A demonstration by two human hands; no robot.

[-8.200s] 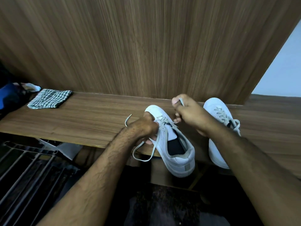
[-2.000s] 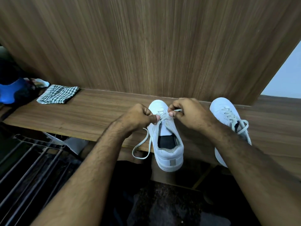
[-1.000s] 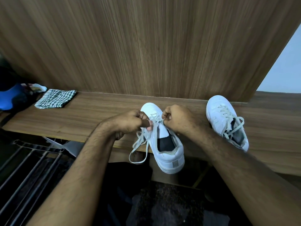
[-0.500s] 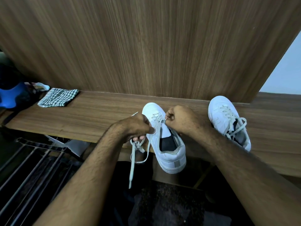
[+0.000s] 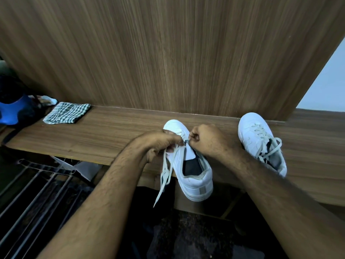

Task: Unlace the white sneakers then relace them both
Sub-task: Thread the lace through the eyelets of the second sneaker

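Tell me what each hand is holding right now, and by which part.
Both hold the shoelace of the near sneaker: the left hand grips it beside the eyelets, its ends dangling below; the right hand pinches it at the eyelets.

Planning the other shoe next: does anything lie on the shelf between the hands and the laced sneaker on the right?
Nothing visible does. Bare wooden shelf separates the right hand from the laced sneaker.

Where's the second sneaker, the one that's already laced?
In the head view the laced sneaker sits on the wooden shelf at the right, toe against the wood panel, just beyond the right hand and apart from the sneaker being worked on.
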